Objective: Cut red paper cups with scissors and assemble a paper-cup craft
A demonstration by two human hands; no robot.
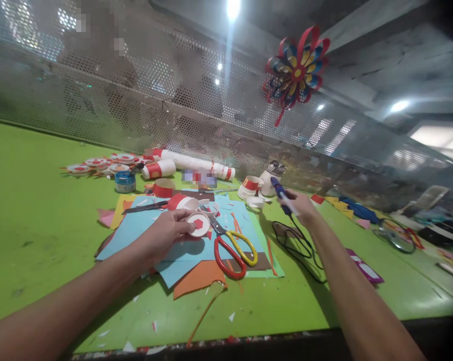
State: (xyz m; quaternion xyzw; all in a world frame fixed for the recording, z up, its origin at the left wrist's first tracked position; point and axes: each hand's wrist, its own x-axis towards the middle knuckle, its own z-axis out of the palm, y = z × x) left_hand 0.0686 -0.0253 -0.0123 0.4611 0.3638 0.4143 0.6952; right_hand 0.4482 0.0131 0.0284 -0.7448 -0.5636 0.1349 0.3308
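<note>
Between the fingers of my left hand (170,233) is a small white paper disc (199,224) with a red shape at its middle, held above the blue paper (132,235). My right hand (296,205), partly blurred, is closed around a dark blue tool (281,194) with a black cord (294,235) on the table below it. Scissors (236,250) with one red and one yellow handle lie open just right of my left hand. Behind that hand are a red and white cup piece (181,201) and a red ring (164,188).
Rolled cups (191,163), a blue jar (125,181) and flower-shaped discs (96,163) stand toward the back left. A penguin-like figure (273,175) is beyond my right hand. Orange paper (200,278) lies near the front; a purple item (365,265) is beside my right forearm.
</note>
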